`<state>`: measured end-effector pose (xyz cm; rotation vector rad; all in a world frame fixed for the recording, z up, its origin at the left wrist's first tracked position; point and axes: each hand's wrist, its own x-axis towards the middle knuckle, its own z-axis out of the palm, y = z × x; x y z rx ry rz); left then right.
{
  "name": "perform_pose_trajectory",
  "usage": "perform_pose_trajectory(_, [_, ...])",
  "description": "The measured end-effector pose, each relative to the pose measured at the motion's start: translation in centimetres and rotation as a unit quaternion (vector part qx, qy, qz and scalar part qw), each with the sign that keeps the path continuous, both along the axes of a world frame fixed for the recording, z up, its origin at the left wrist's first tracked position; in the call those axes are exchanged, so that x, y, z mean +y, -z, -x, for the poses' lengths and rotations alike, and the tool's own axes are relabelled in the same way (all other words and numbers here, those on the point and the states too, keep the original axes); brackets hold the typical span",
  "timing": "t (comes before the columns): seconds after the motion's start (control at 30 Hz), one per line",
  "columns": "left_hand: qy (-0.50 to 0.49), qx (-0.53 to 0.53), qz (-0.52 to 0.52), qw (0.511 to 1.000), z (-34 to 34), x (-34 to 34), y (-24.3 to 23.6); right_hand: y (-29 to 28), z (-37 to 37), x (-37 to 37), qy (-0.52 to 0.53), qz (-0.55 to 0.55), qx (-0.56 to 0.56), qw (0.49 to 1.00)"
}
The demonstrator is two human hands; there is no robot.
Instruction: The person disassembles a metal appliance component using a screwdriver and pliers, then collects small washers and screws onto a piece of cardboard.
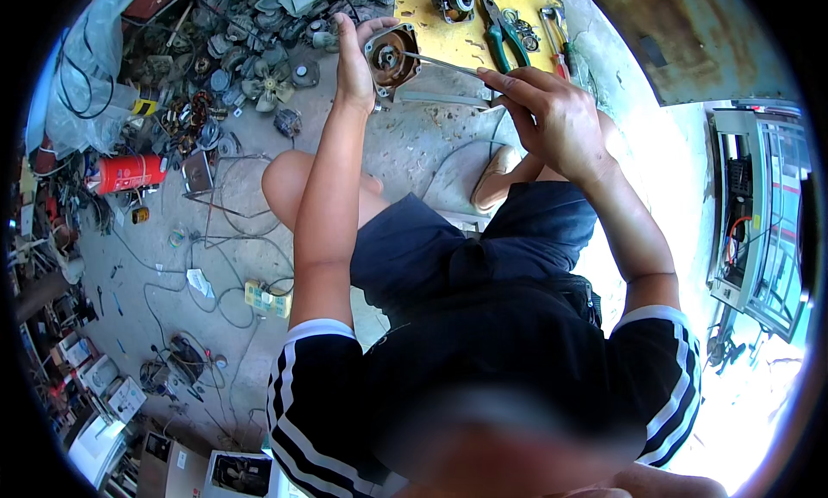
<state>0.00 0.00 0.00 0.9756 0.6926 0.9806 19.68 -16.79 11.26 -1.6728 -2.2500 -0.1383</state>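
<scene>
My left hand [355, 62] holds a motor end cover [385, 74] upright by its rim, with the thumb raised and the fingers behind its upper edge. The cover is grey metal with a brownish, dirty hollow and a round hub in the middle. My right hand [552, 114] is closed around a thin metal rod-like tool [444, 64]. Its tip reaches into the cover near the hub; the other end is hidden in my fingers. Just beyond my right hand, green-handled pliers [503, 32] lie on a yellow board [423, 6].
On the board are a motor core with copper windings [453, 0], small metal rings [522, 28] and a red-handled tool [561, 62]. Motor parts [259, 67] heap at far left, near a red cylinder [129, 174]. Cables and a power strip [268, 299] lie on the floor.
</scene>
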Motion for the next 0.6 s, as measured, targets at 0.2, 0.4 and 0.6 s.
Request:
perform_pose_trajectory(0.2, [0.021, -0.017, 0.006, 1.000, 0.47, 0.44, -0.53, 0.43, 0.08, 0.41, -0.005, 0.002, 0.030, 1.000])
perform_pose_trajectory(0.4, [0.023, -0.040, 0.017, 0.999, 0.09, 0.24, 0.02, -0.07, -0.28, -0.20, 0.005, 0.026, 0.034, 0.999])
perform_pose_trajectory(0.6, [0.015, -0.026, 0.003, 1.000, 0.04, 0.18, -0.10, 0.18, -0.20, -0.34, 0.005, 0.000, 0.032, 0.999])
